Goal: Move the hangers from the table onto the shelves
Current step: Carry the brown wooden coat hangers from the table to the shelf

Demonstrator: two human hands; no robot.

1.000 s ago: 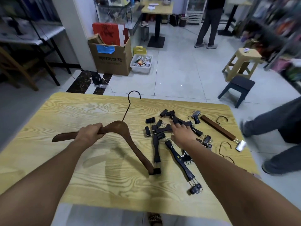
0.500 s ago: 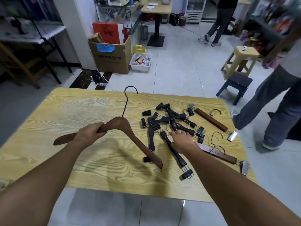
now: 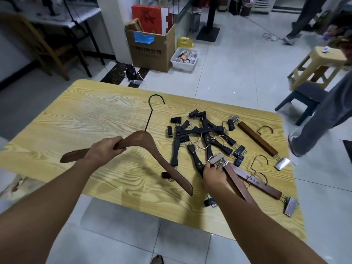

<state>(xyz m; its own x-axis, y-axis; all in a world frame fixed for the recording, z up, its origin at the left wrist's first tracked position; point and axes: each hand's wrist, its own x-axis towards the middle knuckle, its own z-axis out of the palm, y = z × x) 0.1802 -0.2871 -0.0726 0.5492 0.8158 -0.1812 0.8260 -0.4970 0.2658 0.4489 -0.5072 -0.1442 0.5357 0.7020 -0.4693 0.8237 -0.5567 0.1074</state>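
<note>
**Now the second grip closes on a hanger**

Furthest left, the left grip (image 3: 103, 149) is clamped round one arm of the wooden coat hanger (image 3: 141, 141) and holds it clear above the surface (image 3: 85, 119). Its hook points away from that grip, as it did a second ago, so nothing has changed on this side.

Between the two grips lies the pile of black clip hangers (image 3: 202, 130), tangled and still on the surface. A moment ago the right grip (image 3: 213, 173) rested on this pile. It has since slid to the pile's near right edge, and its fingers now pinch the clip end of a brown clip hanger (image 3: 235, 179), whose bar runs back under the forearm.

Just right of that grip a second brown hanger (image 3: 261, 184) lies flat. A third brown hanger (image 3: 256, 139) sits further off, beyond and to the right.

Judging from this, one hanger is in each grip and the carry to the shelves can start. The shelves are out of view. Most of the hangers have not yet been moved, so the task is at an early stage.
</note>
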